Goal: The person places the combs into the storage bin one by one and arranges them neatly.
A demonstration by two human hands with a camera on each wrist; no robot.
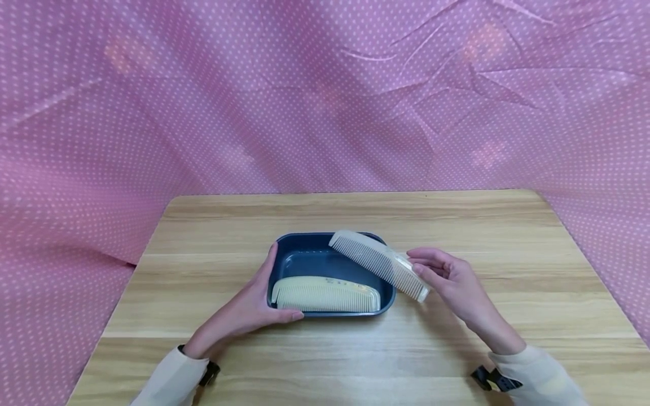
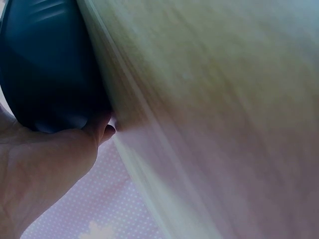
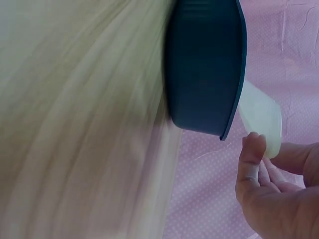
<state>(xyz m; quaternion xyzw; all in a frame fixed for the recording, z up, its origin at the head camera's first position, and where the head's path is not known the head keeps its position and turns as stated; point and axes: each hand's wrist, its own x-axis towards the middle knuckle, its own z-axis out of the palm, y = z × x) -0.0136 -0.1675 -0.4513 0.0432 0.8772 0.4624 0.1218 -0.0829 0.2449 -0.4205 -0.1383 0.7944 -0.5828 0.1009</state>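
A dark blue rectangular tray (image 1: 304, 262) with rounded corners stands on the wooden table. My left hand (image 1: 252, 303) grips its left end, thumb along the near side and fingers around the far left; the left wrist view shows the palm against the tray's outer wall (image 2: 50, 64). One cream comb (image 1: 325, 294) lies inside along the near wall, teeth towards me. A second pale comb (image 1: 378, 259) slants over the tray's right rim, its lower right end outside. My right hand (image 1: 452, 282) pinches that comb (image 3: 261, 112) near this end between thumb and fingers.
The light wooden table (image 1: 355, 361) has rounded far corners. Pink polka-dot cloth (image 1: 325, 113) hangs behind it and down both sides. Each wrist wears a black strap (image 1: 495, 379) by a pale sleeve.
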